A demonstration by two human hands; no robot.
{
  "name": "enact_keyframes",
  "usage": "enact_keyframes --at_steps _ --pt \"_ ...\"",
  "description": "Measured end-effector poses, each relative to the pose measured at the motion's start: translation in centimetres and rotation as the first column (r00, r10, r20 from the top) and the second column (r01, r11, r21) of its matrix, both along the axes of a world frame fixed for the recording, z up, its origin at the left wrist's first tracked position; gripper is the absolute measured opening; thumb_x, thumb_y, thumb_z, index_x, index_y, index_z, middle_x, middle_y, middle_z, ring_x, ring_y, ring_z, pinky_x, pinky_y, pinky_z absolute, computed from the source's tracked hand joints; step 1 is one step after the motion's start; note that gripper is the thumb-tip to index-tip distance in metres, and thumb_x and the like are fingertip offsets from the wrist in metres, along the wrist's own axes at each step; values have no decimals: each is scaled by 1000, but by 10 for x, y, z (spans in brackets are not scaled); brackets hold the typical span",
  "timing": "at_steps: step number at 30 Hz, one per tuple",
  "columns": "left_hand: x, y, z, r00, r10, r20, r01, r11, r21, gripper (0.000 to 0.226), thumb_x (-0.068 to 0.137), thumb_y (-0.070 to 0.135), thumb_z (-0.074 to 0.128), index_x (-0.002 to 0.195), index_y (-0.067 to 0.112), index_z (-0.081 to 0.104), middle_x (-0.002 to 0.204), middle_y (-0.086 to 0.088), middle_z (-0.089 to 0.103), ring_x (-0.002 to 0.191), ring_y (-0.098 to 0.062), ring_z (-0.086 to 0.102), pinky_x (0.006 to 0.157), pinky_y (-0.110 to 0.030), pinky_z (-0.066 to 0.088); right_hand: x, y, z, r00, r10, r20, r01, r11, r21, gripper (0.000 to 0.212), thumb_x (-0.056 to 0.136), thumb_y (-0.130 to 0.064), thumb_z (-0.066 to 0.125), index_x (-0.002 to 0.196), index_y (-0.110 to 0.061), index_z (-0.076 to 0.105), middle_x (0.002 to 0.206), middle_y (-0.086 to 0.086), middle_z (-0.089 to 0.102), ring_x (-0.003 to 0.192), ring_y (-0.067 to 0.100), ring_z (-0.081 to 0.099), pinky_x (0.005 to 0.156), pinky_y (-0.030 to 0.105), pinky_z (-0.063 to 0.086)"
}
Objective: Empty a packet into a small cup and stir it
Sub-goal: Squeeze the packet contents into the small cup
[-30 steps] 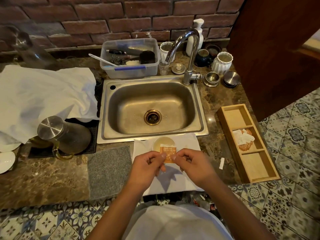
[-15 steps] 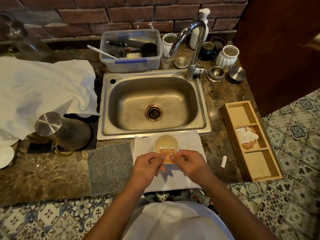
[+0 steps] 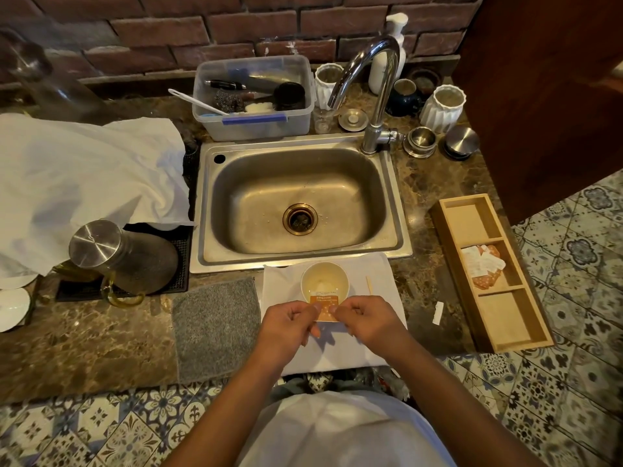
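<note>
A small orange packet [image 3: 326, 309] is pinched between both hands just in front of the sink. My left hand [image 3: 289, 323] grips its left edge and my right hand [image 3: 369, 320] grips its right edge. Directly beyond the packet stands a small pale cup [image 3: 324, 281] on a white napkin [image 3: 381, 348]; the cup's inside looks pale and the packet's top overlaps its near rim. A thin wooden stir stick [image 3: 369, 284] lies on the napkin to the right of the cup.
The steel sink [image 3: 296, 203] with a tap [image 3: 374, 96] lies behind the cup. A grey mat [image 3: 215, 328] sits to the left, a glass jug with a steel lid [image 3: 114, 257] further left. A wooden tray [image 3: 488, 271] holds packets at right; a torn strip [image 3: 437, 312] lies beside it.
My hands have stayed on the packet with hardly any shift; its top now overlaps the cup's near rim. The head camera has tilted, so the scene sits a little differently in frame.
</note>
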State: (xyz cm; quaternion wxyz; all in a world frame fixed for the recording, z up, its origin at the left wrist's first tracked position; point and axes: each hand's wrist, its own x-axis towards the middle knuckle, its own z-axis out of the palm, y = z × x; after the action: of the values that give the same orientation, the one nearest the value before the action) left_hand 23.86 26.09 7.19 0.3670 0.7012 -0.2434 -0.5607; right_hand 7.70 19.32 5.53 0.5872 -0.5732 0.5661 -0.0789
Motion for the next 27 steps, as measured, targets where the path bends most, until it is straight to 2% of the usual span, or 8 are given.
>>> enact_keyframes --at_steps 3,9,13,19,27 --pt "0 0 0 1000 9 -2 -9 1000 11 36 97 19 65 63 8 69 55 -5 65 43 -13 44 44 -18 39 0 0 0 1000 4 -9 -4 1000 2 31 94 -30 68 65 -19 70 47 -11 54 47 2 48 58 28 39" --pt "-1 1 -1 1000 5 -1 -5 999 38 36 97 21 65 63 8 69 53 -2 66 43 -13 45 44 -18 40 1 2 -1 1000 -16 -18 16 1000 26 31 93 -30 68 69 -11 72 48 -10 54 48 4 48 59 30 40" --pt "-1 0 1 1000 -1 7 1 999 42 38 97 21 65 61 9 67 52 -1 65 43 -13 45 44 -18 40 2 2 2 999 -9 -35 9 1000 16 31 93 -32 68 75 -7 74 56 -4 57 54 8 50 60 29 41" --pt "1 0 3 1000 3 6 -3 999 49 37 97 18 64 61 8 68 51 -1 66 43 -13 45 43 -17 39 3 1 2 999 -8 -43 9 1000 24 32 93 -32 68 63 -21 70 53 -8 57 54 9 51 61 30 42" --pt "-1 0 1 1000 7 -1 -6 997 71 38 97 18 65 61 7 67 49 -1 65 40 -13 43 42 -17 38 2 1 1 998 -15 -54 17 999 33 31 93 -33 68 71 -12 74 45 -11 55 45 2 48 59 28 42"
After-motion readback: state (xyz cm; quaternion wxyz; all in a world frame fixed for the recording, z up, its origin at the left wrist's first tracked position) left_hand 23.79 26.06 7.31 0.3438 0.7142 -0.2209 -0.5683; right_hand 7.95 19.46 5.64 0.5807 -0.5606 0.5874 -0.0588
